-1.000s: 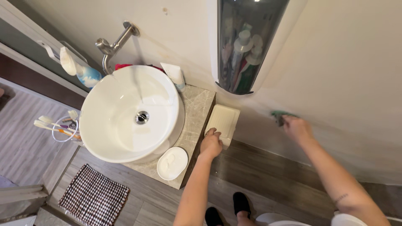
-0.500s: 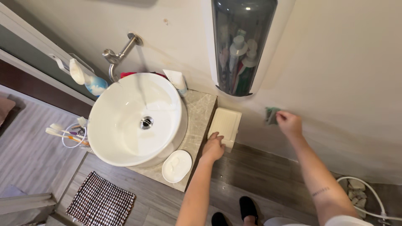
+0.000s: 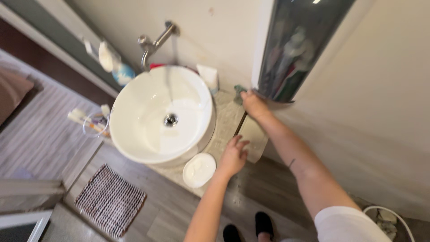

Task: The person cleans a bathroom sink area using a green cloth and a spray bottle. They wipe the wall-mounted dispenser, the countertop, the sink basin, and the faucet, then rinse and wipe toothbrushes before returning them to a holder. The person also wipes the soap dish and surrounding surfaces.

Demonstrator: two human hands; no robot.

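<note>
Bathroom surroundings are seen from above: a speckled stone counter (image 3: 224, 127) carries a round white basin (image 3: 161, 114), with a wall tap (image 3: 154, 42) over the basin's far rim and a tall mirrored wall cabinet (image 3: 298, 49) mounted beyond the counter's right edge. A green cloth (image 3: 239, 91) is pressed by the right hand (image 3: 253, 104) at the counter's far right corner, just under the cabinet's lower edge; the fingers are curled onto the cloth, though how tightly it is pinched cannot be told. The left hand (image 3: 233, 157) is laid with fingers spread on the counter's right edge, touching a pale flat board (image 3: 254, 136) and just beside a round white lid (image 3: 199, 169) at the near edge. Wiping at that corner appears to be the step in hand; a sideways stroke along the counter's far edge would be called for, judging by the cloth's position.
</note>
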